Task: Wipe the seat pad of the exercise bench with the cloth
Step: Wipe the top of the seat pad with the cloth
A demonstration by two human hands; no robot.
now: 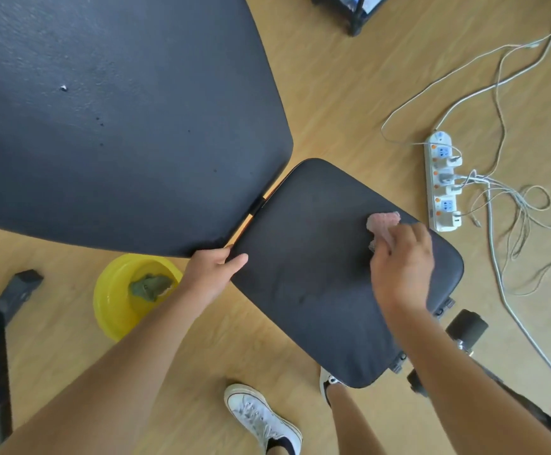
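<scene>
The black seat pad [316, 257] of the exercise bench lies in the middle of the view, tilted toward the lower right. My right hand [402, 261] presses a pink cloth [384, 221] onto the pad near its right edge; part of the cloth is hidden under my fingers. My left hand [213, 270] rests on the pad's left corner, thumb on top and fingers around the edge, at the gap beside the large black back pad [119, 119].
A yellow basin [113, 307] with a green cloth [151, 285] stands on the wooden floor to the left. A white power strip [441, 182] with tangled cables lies to the right. The bench frame and a foam roller [466, 326] sit at lower right. My white shoe [261, 418] is below.
</scene>
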